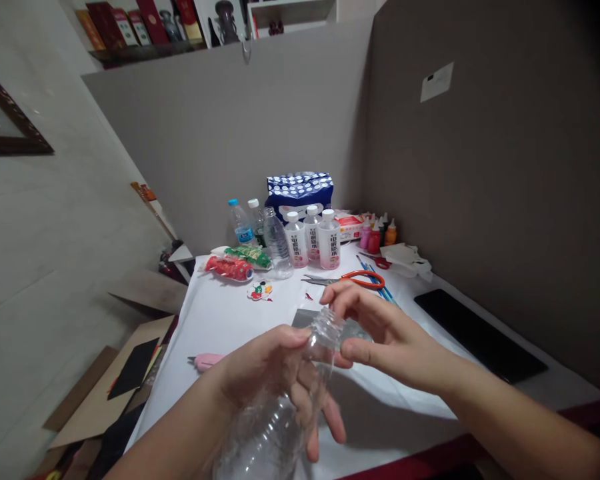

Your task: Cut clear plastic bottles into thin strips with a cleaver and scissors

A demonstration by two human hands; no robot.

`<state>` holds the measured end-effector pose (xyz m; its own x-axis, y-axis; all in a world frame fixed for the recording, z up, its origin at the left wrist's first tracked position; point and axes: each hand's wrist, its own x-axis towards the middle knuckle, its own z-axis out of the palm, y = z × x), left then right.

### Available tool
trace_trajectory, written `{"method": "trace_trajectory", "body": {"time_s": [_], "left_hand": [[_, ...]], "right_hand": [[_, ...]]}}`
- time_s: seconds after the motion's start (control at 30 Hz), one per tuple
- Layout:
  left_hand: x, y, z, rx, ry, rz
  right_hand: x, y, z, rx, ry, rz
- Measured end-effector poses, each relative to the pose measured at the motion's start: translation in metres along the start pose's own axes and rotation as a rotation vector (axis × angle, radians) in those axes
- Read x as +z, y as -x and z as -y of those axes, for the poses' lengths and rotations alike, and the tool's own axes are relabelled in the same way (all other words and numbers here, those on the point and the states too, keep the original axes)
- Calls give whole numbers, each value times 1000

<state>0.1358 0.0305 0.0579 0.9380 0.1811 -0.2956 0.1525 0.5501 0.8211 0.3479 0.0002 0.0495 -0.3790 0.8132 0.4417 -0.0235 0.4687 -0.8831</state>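
Note:
My left hand is wrapped round a clear plastic bottle, thumb near the shoulder and fingers showing through and beyond it. The bottle is tilted, its uncapped threaded neck pointing up and to the right. Beside that neck is my right hand, thumb and fingers apart; whether a fingertip touches the plastic I cannot tell. Just beyond the hands lie orange-handled scissors and several blue paintbrushes. A pink pen-like tool lies left of my left hand.
White-capped bottles, an uncapped clear bottle and a blue package stand at the back. Red and green wrapped tubes lie left. Paint bottles and a black slab are right. Grey partitions enclose the white-covered table.

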Motion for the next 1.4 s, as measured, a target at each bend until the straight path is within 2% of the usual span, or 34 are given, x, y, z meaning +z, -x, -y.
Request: {"method": "trace_trajectory", "body": {"time_s": [0.13,0.23,0.3,0.43,0.5,0.57,0.7,0.77,1.03,1.23,1.33,1.4], "left_hand": [[2,-3,2,-103,-17,44],[3,-7,4,-156,-64,39],[3,-10,6,-167,-88,15],[-1,-14,13,-136,-137,-34],[-4,-13,14,-136,-142,-16],[-6,-11,11,-116,-146,-17],[-7,-5,2,-32,-208,-149],[-5,-3,-1,-15,-259,-195],[7,-3,-6,9,-501,-353],[18,-6,-4,100,-775,-614],[19,-7,-3,123,-776,-635],[16,-7,-5,124,-770,-579]], "right_hand": [[-11,-8,12,28,46,411],[-15,-12,20,65,81,632],[-17,-12,23,73,102,701],[-18,-9,22,67,114,748],[-18,-7,18,81,100,721],[-17,-6,14,111,65,618],[-11,-6,5,129,-23,350],[-7,-5,3,131,-51,272],[5,1,3,173,-44,152],[8,0,-4,193,-120,111],[6,0,-8,154,-118,110],[4,0,-11,125,-117,111]]}}
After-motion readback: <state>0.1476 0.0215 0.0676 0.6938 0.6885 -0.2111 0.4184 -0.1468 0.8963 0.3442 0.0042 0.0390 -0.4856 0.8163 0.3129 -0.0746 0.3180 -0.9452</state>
